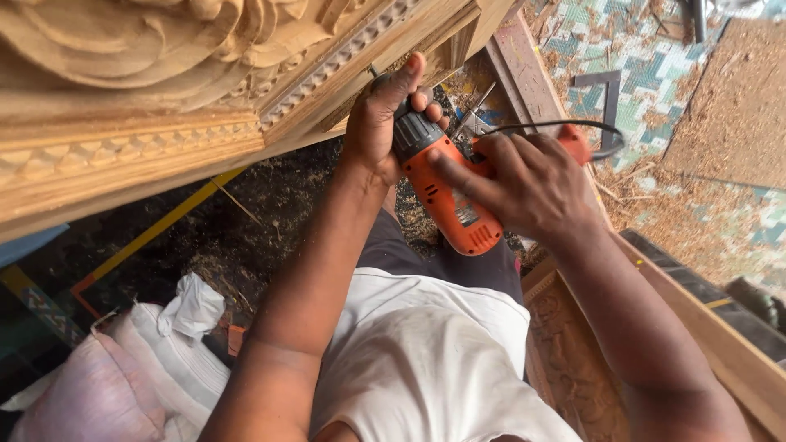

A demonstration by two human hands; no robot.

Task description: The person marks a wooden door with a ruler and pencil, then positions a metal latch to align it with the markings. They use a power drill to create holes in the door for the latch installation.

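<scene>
Orange power drill [446, 192] observed in the head view, held in both hands against the lower edge of a carved wooden panel [164, 90]. The left hand [385, 123] is wrapped around the black chuck end, thumb stretched up along the panel's beaded moulding; the grip is closed on the drill's nose. The right hand [524, 184] is clasped over the rear of the body, forefinger laid along the orange housing. The bit itself is hidden between the left hand and the wood; contact with the panel cannot be confirmed.

Surroundings: a black power cord [573, 127] loops out just beyond the right hand. Directly above the grip runs the panel's moulded edge, which closes off the space ahead of the drill. Beyond the right hand, a reddish timber rail [524, 78] slants past, with wood shavings [729, 106] spread over patterned flooring well apart from the grip. Below the right forearm lies a second carved wooden piece [573, 360].

Containers: white and pink sacks [123, 376] sit below the left forearm, well apart from the grip, tied shut; contents not visible.
</scene>
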